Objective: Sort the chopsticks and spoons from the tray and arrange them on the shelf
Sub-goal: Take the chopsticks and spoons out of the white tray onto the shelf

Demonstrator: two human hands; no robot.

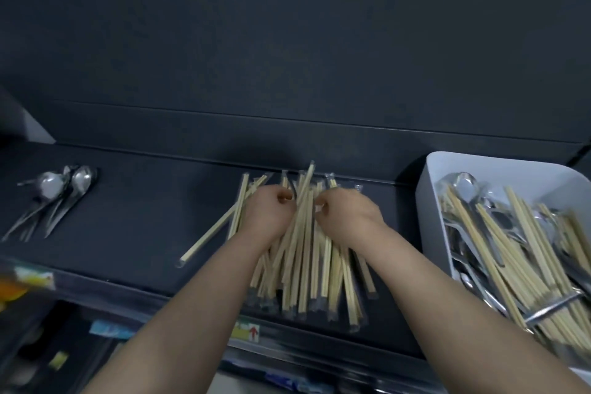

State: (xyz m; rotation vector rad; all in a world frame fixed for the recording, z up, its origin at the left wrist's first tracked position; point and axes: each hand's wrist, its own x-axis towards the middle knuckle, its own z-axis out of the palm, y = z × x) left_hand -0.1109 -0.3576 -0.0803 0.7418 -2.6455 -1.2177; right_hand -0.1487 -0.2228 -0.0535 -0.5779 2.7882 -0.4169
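A pile of wrapped wooden chopsticks (307,265) lies on the dark shelf (134,221) in the middle. My left hand (267,211) rests on the pile's left side, fingers curled around some chopsticks. My right hand (347,213) sits on the right side of the pile, fingers pinched on chopsticks near their far ends. One wrapped pair (211,233) lies askew to the left of the pile. Several metal spoons (54,195) lie together at the far left of the shelf. A white tray (430,201) at the right holds mixed chopsticks and spoons.
A dark wall rises behind the shelf. Below the shelf's front edge are a label with a red arrow (249,331) and blurred colourful packages (22,281) at the lower left. Bare shelf surface lies between the spoons and the chopstick pile.
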